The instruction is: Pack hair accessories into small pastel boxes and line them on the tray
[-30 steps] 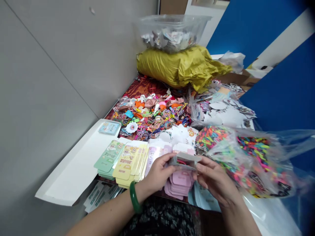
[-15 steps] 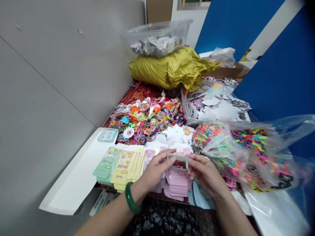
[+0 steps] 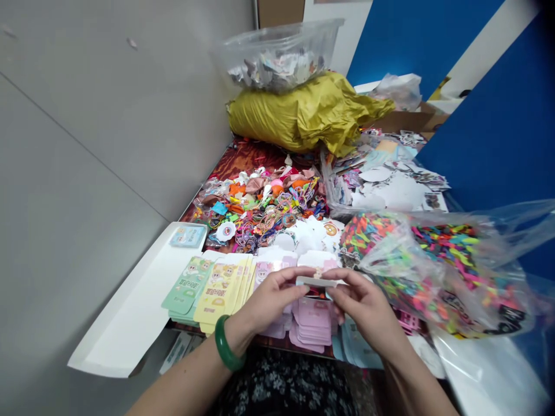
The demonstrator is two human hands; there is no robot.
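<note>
A small paper box (image 3: 317,282) is held between my two hands above the pink stack, its end toward me and its pale flap tilted partly over the opening. Something red shows in the gap, too small to name. My left hand (image 3: 277,296), a green bangle on its wrist, pinches the box's left side with thumb and fingers. On the right side, my right hand (image 3: 361,301) grips the flap's corner and the box edge. Below lie flat pink cartons (image 3: 311,330), with yellow cartons (image 3: 219,289) and green cartons (image 3: 187,289) to the left.
Behind the cartons spreads a pile of hair ties and trinkets (image 3: 264,202). White paper cutouts (image 3: 310,234) lie beside it. Bags of bright small pieces (image 3: 451,260) stand at right, a yellow sack (image 3: 299,118) under a clear bin (image 3: 281,55) at the back. A white tray (image 3: 125,312) is at left.
The box's flap has come down over part of its opening. My right fingers have moved up and inward onto the flap, and my left fingers reach further along its top.
</note>
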